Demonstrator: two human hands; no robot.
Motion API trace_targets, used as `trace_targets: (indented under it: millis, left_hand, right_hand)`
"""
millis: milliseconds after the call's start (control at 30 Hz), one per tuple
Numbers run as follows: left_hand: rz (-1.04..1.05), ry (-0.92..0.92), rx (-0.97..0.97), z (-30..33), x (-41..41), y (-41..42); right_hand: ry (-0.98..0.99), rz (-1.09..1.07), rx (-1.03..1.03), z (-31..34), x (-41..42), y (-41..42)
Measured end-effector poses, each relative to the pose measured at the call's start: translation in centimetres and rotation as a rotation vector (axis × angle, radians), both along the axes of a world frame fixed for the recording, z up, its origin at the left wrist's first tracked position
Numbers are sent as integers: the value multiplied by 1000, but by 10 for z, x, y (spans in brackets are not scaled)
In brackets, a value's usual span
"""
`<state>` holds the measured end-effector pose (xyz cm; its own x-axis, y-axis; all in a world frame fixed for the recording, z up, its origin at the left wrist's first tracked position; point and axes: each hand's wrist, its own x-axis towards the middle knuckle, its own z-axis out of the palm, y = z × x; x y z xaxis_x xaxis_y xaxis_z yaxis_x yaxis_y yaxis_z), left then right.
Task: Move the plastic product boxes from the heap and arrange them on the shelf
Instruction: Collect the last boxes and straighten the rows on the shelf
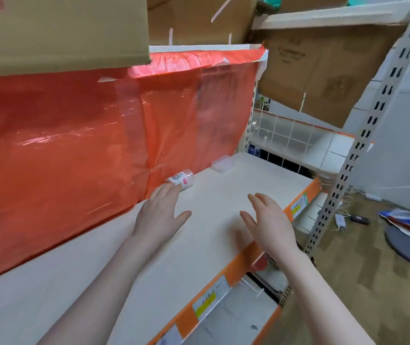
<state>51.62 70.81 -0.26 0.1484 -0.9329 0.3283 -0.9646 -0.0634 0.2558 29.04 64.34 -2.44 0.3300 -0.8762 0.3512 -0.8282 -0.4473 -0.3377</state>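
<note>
A cream shelf board (pixel 236 195) with an orange front edge runs across the view. On it, against the red plastic sheet (pixel 74 145) at the back, lies a small clear plastic box with a white and pink label (pixel 184 180). My left hand (pixel 159 212) is stretched out flat over the board, its fingertips touching that box. Farther back lies a second clear plastic box (pixel 221 164), flat on the board. My right hand (pixel 268 222) hovers over the board near the front edge, fingers straight and empty.
Cardboard boxes (pixel 57 28) sit on the shelf above, low over the board. A perforated white upright (pixel 358 150) stands at the right. Beyond it the floor holds cables, a grey disc base (pixel 408 242) and a printed bag. A lower shelf shows under the orange edge.
</note>
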Motion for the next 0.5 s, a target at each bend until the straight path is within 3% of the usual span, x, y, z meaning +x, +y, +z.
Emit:
trace_targets:
  millis: [233, 500]
  left_hand:
    - [107, -19, 44, -12, 12, -74]
    - [410, -25, 104, -29, 7, -147]
  right_hand:
    - [60, 107, 17, -9, 16, -98]
    - [154, 378, 20, -15, 40, -231]
